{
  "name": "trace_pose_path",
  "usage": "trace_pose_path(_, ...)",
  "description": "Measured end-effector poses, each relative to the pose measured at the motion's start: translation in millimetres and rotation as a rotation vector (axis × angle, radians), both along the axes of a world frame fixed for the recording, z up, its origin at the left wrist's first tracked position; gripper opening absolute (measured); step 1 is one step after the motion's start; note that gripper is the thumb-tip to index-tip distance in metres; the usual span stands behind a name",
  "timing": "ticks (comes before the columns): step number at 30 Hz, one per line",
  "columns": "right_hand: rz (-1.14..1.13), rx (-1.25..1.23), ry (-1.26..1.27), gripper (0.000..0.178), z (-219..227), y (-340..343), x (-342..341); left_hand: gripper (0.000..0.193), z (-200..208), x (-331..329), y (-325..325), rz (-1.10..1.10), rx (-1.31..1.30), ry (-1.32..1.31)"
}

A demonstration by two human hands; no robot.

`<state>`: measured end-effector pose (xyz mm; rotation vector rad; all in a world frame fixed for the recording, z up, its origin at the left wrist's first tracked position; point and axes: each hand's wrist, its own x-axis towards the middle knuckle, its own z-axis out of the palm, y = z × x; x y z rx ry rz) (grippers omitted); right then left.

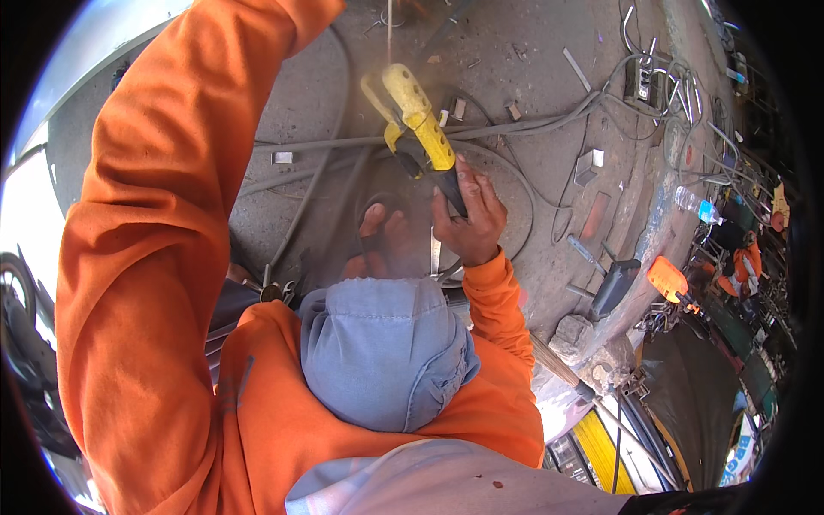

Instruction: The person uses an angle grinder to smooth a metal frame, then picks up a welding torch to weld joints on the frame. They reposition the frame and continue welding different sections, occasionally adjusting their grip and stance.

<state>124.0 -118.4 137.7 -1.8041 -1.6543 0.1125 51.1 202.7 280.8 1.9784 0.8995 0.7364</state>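
Observation:
My right hand is closed around the black grip of a yellow welding electrode holder, which has round holes along its jaw end and a squeeze lever at its left side. A thin electrode rod points up from its tip and leaves the view at the top edge. Faint smoke hangs around the holder. My left arm, in an orange sleeve, reaches up past the top edge, so the left hand is hidden. Blue-grey cloth bulges in front of the orange jacket. Bare toes show below the holder.
Thick cables cross the dusty ground. Short metal offcuts and a tangle of metal pieces lie to the right. Beyond the hand are a hammer-like tool, an orange object and a plastic bottle.

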Motion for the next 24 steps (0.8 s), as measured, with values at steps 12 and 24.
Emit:
trace_pose_path(12,-0.078,-0.09,0.084,0.049,4,-23,-11,0.043,1,7,8,0.035,-0.105,0.093)
trace_pose_path(24,-0.489,0.089,0.482,0.05,-3,-48,-60,0.06,-19,3,10,0.0,-0.044,0.171)
